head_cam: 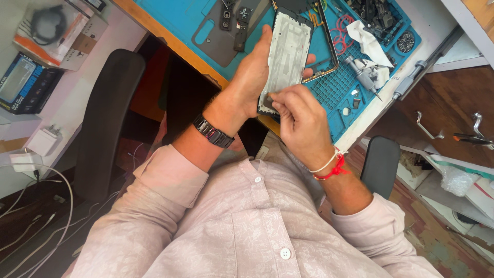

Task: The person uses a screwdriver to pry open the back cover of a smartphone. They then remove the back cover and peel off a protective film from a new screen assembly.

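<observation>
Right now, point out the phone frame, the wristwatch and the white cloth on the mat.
phone frame [287, 54], head view, on its pale inner plate.
wristwatch [213, 132], head view, on the dark band at the left wrist.
white cloth [366, 44], head view, on its crumpled middle.

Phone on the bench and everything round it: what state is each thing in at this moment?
Phone frame: opened up, back off, held upright over the mat.
Left hand: gripping the frame's side.
Right hand: fingertips pinching at the frame's lower end.
Grey back cover: detached, lying flat on the mat.
Blue mat: spread out, strewn with small parts.
White cloth: crumpled.
Wooden drawers: closed.
</observation>
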